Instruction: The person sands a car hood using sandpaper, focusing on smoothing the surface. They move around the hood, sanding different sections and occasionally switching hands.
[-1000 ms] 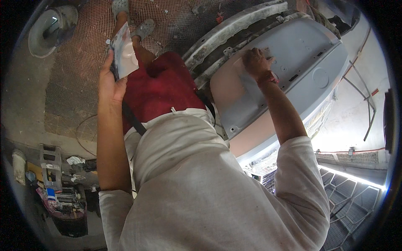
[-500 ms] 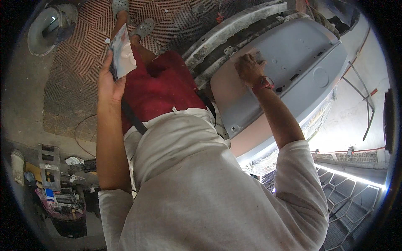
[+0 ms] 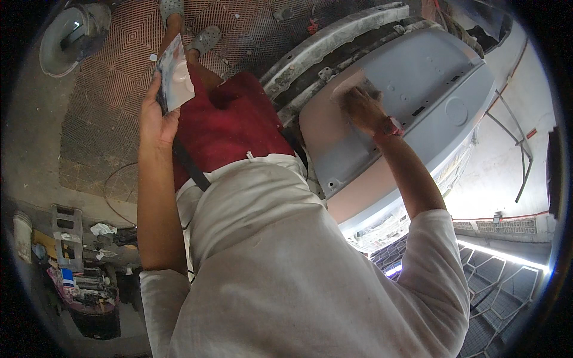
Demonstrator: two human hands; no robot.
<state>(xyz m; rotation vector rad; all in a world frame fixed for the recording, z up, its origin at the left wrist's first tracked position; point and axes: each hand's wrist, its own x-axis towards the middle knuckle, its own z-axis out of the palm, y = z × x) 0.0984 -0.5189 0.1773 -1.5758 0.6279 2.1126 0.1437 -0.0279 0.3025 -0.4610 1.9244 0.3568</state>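
Panel [image 3: 430, 74]: one, large, curved, grey, right of the person; just beside the bar, apart from the board. Beige area [image 3: 325, 116] over its left end; second beige strip [image 3: 361, 194] along its near side. Judged by cover, partway along: left end and near strip coated, most of the middle and right plain grey. The left-end coat looks uneven by the fingers, its edge there soft and smeared, so that patch seems unfinished.

Mat [image 3: 101, 128]: one, ribbed, reddish-brown, on the floor, far left.

Bar [image 3: 334, 48]: one, long, pale, scuffed, on the panel's far side.

Bin [image 3: 98, 325]: one, dark, filled with oddments, near left.

Pail [image 3: 49, 59]: one, pale, far left.

Board [image 3: 170, 92]: one, flat, smeared, above the red shorts [image 3: 233, 125], tilted. Pale paste [image 3: 184, 83] on its face; by appearance, supply not used up.

Hands: two, bare. Right hand [image 3: 362, 111]: fingers bent together, low over the panel's left end, by the beige edge; whether a thin tool is gripped cannot be told. Left hand [image 3: 158, 119]: half closed, board pinched between thumb and fingers.

Watch [image 3: 394, 126]: one, red, right wrist.

Changes against half a second earlier: right hand and watch shifted slightly nearer and rightward, more of the smear beyond the fingers exposed; left hand and board practically unmoved.
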